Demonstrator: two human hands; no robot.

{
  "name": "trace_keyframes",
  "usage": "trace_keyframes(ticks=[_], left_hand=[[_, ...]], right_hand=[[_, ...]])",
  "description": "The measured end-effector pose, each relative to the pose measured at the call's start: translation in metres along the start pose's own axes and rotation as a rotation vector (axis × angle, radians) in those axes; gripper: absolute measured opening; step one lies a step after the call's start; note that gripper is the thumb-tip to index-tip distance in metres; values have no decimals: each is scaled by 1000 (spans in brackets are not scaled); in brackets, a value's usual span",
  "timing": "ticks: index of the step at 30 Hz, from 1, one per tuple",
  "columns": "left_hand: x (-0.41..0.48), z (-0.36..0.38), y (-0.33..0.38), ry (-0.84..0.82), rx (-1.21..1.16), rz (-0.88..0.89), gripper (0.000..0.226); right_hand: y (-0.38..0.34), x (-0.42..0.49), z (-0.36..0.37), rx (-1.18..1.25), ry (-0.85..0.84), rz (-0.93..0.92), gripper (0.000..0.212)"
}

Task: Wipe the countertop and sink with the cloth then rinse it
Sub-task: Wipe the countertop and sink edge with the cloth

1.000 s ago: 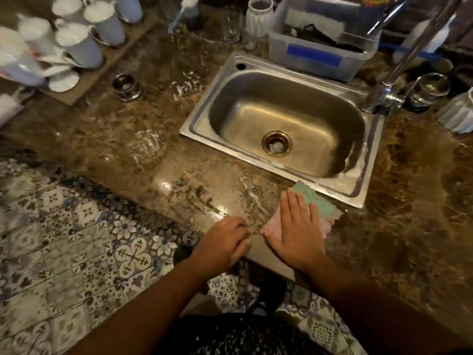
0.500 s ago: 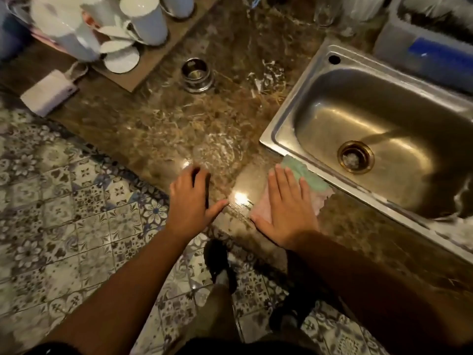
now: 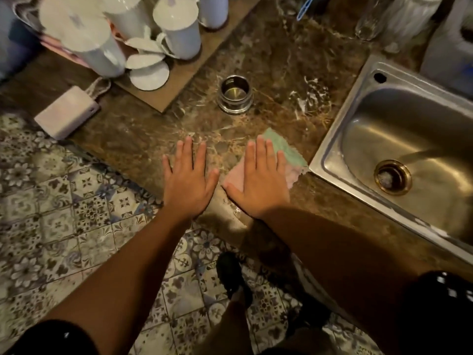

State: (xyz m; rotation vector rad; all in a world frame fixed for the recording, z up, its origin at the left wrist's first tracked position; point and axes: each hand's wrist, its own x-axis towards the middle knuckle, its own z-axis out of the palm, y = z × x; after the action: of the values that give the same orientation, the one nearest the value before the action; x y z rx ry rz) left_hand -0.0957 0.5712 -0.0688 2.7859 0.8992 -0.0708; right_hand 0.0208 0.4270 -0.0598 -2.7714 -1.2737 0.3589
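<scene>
A pink and green cloth (image 3: pixel 286 152) lies flat on the brown marble countertop (image 3: pixel 276 62), just left of the steel sink (image 3: pixel 335 139). My right hand (image 3: pixel 258 183) presses flat on the cloth with fingers spread, covering most of its pink part. My left hand (image 3: pixel 188 180) rests flat on the bare counter beside it, fingers apart, holding nothing. Soapy streaks (image 3: pixel 309 98) mark the counter near the sink's left rim. The sink basin holds no dishes, and its brass drain (image 3: pixel 393 176) shows at the right.
A small steel cup (image 3: pixel 235 94) stands on the counter beyond my hands. White mugs and lids (image 3: pixel 176 32) crowd a wooden board (image 3: pixel 174 88) at the back left. A white block (image 3: pixel 66 112) lies near the counter's edge. Patterned floor tiles lie below.
My right hand has slid the cloth leftward along the counter's front, away from the sink's front rim. My left hand has opened flat on the counter. The view has shifted left.
</scene>
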Motion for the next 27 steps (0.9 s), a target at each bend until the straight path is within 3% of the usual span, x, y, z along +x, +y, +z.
trace_keyframes(ticks=[11, 21, 27], left_hand=[[2, 1, -1, 19, 19, -20, 64], [-5, -2, 8, -60, 111, -32, 74], [-41, 9, 38, -42, 65, -128, 74]], right_hand=[[-6, 13, 0, 12, -3, 4, 105], [94, -151, -1, 23, -140, -102, 96], [168, -242, 3, -17, -142, -17, 92]])
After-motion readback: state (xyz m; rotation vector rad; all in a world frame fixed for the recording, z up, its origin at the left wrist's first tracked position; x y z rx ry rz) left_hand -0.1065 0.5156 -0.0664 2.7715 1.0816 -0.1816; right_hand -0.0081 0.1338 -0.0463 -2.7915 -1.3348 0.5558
